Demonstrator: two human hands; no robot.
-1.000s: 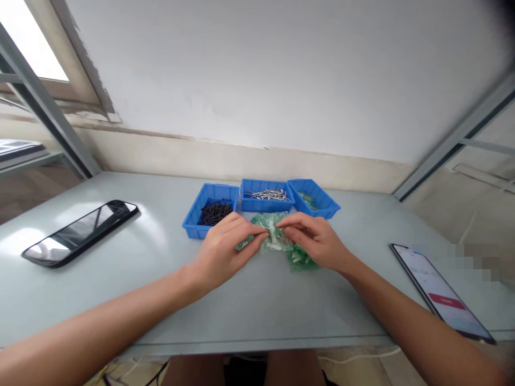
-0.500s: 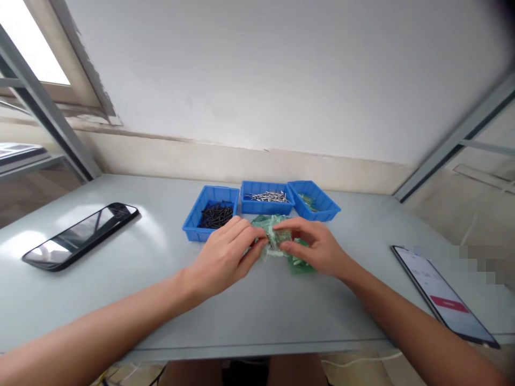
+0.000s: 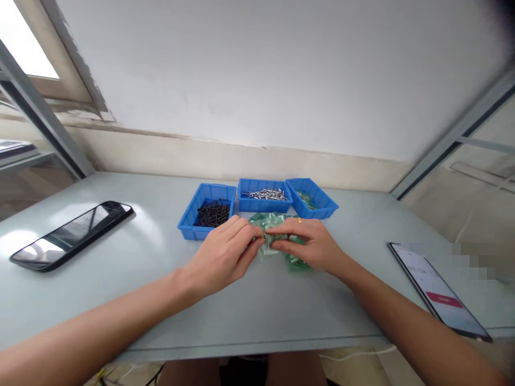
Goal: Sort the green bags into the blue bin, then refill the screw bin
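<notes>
Both hands (image 3: 227,249) (image 3: 316,244), closer together than before, at green bag (image 3: 270,219)

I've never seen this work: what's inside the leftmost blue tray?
Dark, screw-like pieces lie heaped in the leftmost blue tray. The left hand hides its near right corner; anything under the heap is covered.

Both forearms (image 3: 120,311) are bare along all that shows, slim and smooth, narrowing at the wrists, and the left hand (image 3: 223,249) and right hand (image 3: 317,244) are bare too, with slender, rounded fingers (image 3: 250,233). Below the front edge of the table (image 3: 257,321) the tops of two thighs (image 3: 191,371) show, with a black patch (image 3: 245,371) between them, too dark to tell whether it is clothing
</notes>
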